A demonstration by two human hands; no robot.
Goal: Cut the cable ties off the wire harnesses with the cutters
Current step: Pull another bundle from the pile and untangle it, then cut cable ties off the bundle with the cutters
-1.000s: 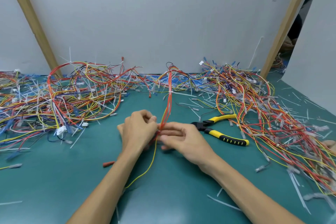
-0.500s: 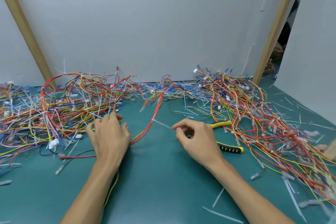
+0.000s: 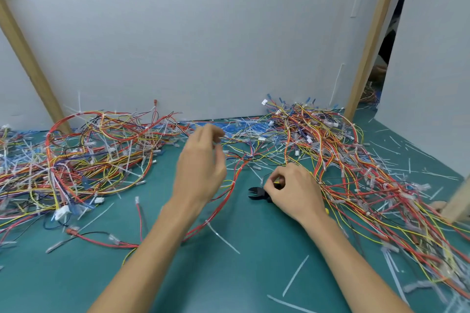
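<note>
My right hand curls over the cutters on the green mat; their black jaws stick out to the left and the yellow handles are mostly hidden under my palm. My left hand hovers above the mat with loosely bent fingers, blurred, holding nothing I can see. A red-and-yellow wire harness with white cable ties runs from the back pile down past my left wrist. Large tangles of harnesses lie at the left and the right.
Cut white cable ties are scattered over the green mat. A grey wall with two wooden posts closes off the back. A loose red wire lies near my left forearm. Another person's hand shows at the right edge.
My left hand has let go of the harness and lifted toward the back. My right hand has moved right and closed over the cutters.
</note>
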